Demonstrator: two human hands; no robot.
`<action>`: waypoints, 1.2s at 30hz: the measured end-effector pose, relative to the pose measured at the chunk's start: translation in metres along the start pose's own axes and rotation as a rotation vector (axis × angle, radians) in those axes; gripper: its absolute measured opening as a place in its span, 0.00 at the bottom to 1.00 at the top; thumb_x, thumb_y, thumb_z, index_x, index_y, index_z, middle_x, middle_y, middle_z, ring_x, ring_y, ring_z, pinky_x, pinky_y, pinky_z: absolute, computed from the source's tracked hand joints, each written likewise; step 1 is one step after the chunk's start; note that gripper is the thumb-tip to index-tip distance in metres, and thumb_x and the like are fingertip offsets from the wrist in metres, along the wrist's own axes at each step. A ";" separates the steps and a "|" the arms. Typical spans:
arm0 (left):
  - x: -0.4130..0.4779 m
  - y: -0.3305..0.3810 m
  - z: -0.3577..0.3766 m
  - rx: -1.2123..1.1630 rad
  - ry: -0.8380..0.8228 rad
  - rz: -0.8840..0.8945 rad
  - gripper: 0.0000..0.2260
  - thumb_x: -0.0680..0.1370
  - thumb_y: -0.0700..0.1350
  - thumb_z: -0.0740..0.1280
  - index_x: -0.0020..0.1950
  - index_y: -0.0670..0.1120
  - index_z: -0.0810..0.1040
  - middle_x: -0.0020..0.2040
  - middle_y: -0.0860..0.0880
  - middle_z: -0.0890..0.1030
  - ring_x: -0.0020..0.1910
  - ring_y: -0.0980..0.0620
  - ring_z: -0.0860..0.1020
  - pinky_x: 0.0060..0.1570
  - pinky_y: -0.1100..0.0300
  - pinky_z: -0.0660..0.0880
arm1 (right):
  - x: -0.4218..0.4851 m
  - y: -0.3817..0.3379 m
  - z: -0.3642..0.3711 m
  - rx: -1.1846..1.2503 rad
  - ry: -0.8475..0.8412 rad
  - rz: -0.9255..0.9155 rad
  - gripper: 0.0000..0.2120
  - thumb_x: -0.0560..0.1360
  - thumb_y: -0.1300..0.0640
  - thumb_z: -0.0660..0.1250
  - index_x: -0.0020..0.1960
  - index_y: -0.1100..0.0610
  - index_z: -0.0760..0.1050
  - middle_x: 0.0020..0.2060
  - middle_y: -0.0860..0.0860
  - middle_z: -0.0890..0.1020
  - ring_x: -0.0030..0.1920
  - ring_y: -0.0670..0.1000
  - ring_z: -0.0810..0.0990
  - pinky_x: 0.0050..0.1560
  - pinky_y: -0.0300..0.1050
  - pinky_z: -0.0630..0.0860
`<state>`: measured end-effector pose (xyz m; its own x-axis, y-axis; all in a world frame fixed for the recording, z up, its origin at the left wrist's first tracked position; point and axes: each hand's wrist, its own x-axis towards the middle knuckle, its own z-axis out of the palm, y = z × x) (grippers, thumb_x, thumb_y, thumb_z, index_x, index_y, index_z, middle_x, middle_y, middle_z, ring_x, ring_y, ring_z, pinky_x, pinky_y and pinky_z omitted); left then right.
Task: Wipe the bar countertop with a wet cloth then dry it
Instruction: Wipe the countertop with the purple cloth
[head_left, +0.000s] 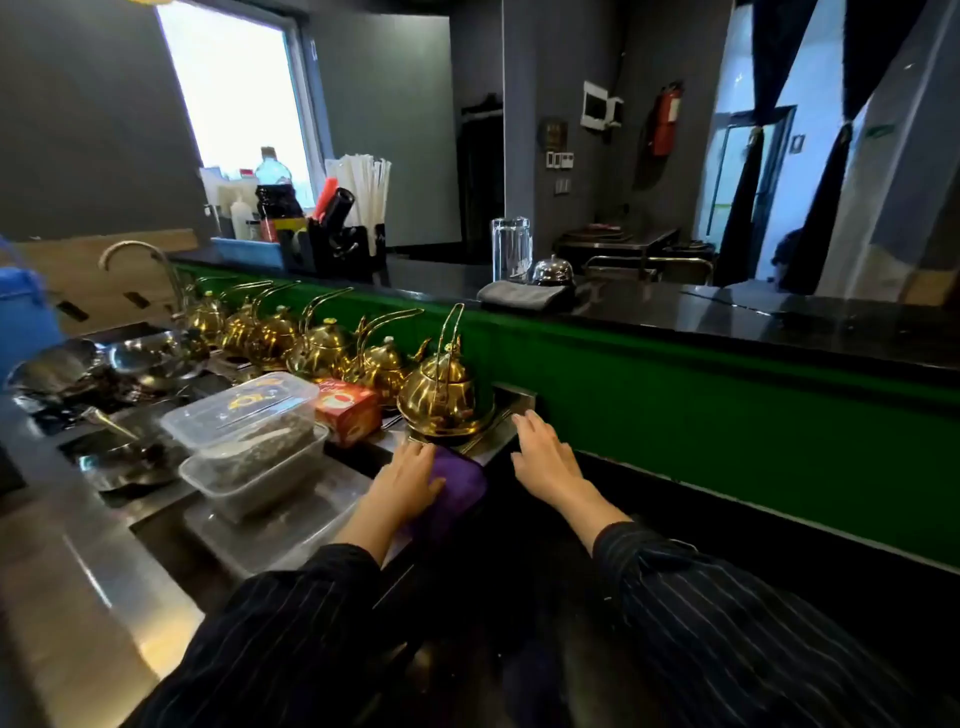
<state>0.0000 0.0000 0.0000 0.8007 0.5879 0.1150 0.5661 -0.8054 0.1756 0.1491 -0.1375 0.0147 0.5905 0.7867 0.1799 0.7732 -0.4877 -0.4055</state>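
At the far left, steel bowls (140, 358) are sitting on the steel worktop (78, 561), and beside them two clear plastic containers (249, 441) are standing stacked; the lid of the upper one is carrying a gold mark that is too blurred to read. Just right of them a red box (347, 410) is lying with a printed face whose writing cannot be made out. Behind, a row of gold teapots (332, 348) is running along the green wall, and the nearest teapot (439, 397) is standing just beyond the hands.

The left hand (408, 480) is pressing flat on a purple cloth (457, 486), its fingers spread and extended rather than curled, fingertips reaching the cloth's far edge close to the nearest teapot's base. The cloth is lying at the right end of the worktop, showing mostly on the thumb side of the hand.

The right hand (545, 457) is resting apart from the cloth, fingers loosely open and pointing at the steel ledge by the green wall, holding nothing; whether the fingertips are touching the ledge I cannot tell.

Above, on the dark bar countertop (779, 322), a folded grey cloth (522, 295) is lying in front of a glass jug (511, 249) and a metal bell (553, 270).
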 end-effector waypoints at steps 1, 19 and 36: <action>-0.001 -0.003 0.003 -0.017 -0.024 -0.027 0.25 0.76 0.51 0.63 0.70 0.42 0.64 0.68 0.40 0.69 0.68 0.40 0.66 0.66 0.46 0.67 | -0.002 -0.006 0.009 -0.004 -0.017 0.017 0.27 0.80 0.58 0.59 0.77 0.57 0.56 0.77 0.54 0.57 0.76 0.57 0.59 0.70 0.62 0.63; 0.008 -0.001 0.000 -0.459 0.174 -0.185 0.11 0.70 0.42 0.71 0.50 0.40 0.77 0.45 0.44 0.77 0.48 0.46 0.76 0.42 0.58 0.67 | -0.008 -0.044 0.054 0.333 0.005 0.229 0.14 0.78 0.64 0.61 0.63 0.66 0.69 0.64 0.61 0.70 0.63 0.59 0.73 0.59 0.47 0.71; 0.030 0.203 -0.007 -0.773 0.378 0.417 0.09 0.72 0.34 0.64 0.50 0.43 0.72 0.45 0.46 0.79 0.44 0.47 0.78 0.48 0.48 0.76 | -0.070 0.063 -0.110 0.307 0.409 0.317 0.14 0.77 0.56 0.61 0.60 0.61 0.70 0.55 0.60 0.80 0.54 0.62 0.79 0.48 0.49 0.73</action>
<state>0.1372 -0.1456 0.0456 0.7157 0.3590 0.5991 -0.1451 -0.7627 0.6303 0.1816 -0.2646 0.0749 0.8694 0.3815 0.3139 0.4790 -0.4953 -0.7247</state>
